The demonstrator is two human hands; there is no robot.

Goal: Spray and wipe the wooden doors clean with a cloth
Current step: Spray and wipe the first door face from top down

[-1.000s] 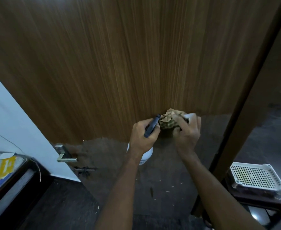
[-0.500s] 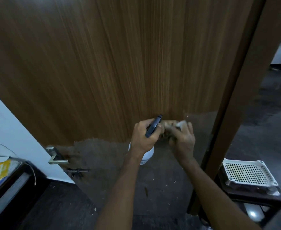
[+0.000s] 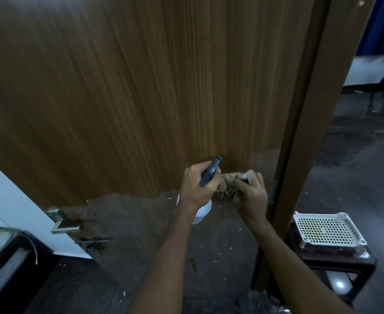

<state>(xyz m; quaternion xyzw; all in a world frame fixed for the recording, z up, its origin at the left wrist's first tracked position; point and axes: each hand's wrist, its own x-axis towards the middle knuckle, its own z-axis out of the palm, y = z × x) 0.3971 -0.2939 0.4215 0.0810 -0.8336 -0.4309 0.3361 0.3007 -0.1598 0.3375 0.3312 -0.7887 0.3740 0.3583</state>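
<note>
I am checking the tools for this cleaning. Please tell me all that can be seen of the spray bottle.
The spray bottle has a white, plastic-looking body and a dark spray head whose nozzle points up toward the wooden door. The left hand grips it around the neck, so the middle is hidden; only the rounded lower body shows below the hand. It is held in the air, tilted, close beside the crumpled cloth. Whether the two touch cannot be told.

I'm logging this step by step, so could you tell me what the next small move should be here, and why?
Probably press the crumpled cloth onto the wooden door and begin wiping. The right hand grips the cloth bunched beside the spray bottle nozzle, which the left hand holds, and both are close to the door's surface.
</note>
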